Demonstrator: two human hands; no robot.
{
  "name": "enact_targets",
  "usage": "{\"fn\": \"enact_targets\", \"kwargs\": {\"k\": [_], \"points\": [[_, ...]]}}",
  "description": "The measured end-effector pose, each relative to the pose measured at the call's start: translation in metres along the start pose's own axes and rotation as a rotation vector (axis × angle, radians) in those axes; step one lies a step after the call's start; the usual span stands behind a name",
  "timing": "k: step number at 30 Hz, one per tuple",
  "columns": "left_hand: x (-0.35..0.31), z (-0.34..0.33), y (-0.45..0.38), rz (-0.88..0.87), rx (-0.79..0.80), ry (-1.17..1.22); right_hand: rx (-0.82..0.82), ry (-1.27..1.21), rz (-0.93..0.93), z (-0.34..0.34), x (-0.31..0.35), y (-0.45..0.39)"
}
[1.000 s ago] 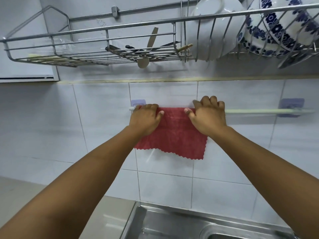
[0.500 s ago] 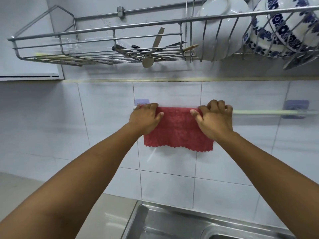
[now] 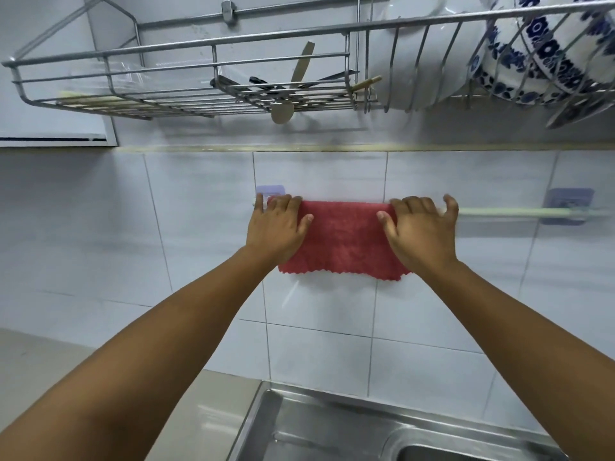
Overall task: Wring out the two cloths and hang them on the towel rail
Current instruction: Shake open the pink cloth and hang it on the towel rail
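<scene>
Head: scalloped, fuzzy red cloth (image 3: pixel 346 239)

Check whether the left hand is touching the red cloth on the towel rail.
Touching. The head view shows the left hand lying flat on the left end of the red cloth, thumb resting on the fabric, where it drapes over the towel rail.

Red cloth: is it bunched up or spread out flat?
Spread out. The red cloth drapes flat over the towel rail, its wavy hem hanging level.

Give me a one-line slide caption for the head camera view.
Both hands, left and right, flatten a red cloth draped over the wall-mounted towel rail, above the sink.
</scene>
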State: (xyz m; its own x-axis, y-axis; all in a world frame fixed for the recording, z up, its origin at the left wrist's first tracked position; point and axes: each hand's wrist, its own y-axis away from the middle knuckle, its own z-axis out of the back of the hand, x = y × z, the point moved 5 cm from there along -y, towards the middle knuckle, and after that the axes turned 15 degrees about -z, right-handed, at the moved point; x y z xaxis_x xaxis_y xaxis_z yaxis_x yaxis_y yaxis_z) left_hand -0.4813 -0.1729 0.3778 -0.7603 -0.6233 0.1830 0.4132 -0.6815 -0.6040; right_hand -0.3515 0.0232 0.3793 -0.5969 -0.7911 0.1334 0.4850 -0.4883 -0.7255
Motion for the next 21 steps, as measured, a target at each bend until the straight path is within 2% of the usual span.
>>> {"fn": "enact_targets", "kwargs": {"k": [6, 11, 17, 21], "points": [[0.005, 0.006, -0.007, 0.044, 0.044, 0.036, -0.032, -0.014, -0.024, -0.002, -0.011, 0.003], [0.006, 0.001, -0.008, 0.012, 0.087, 0.016, -0.089, -0.033, -0.021, 0.0, -0.012, 0.013], [0.001, -0.007, 0.007, 0.027, -0.009, -0.062, -0.044, -0.035, -0.027, -0.001, -0.006, 0.011], [0.005, -0.009, 0.009, 0.012, -0.009, -0.109, -0.041, -0.019, -0.034, -0.007, -0.007, 0.012]]}}
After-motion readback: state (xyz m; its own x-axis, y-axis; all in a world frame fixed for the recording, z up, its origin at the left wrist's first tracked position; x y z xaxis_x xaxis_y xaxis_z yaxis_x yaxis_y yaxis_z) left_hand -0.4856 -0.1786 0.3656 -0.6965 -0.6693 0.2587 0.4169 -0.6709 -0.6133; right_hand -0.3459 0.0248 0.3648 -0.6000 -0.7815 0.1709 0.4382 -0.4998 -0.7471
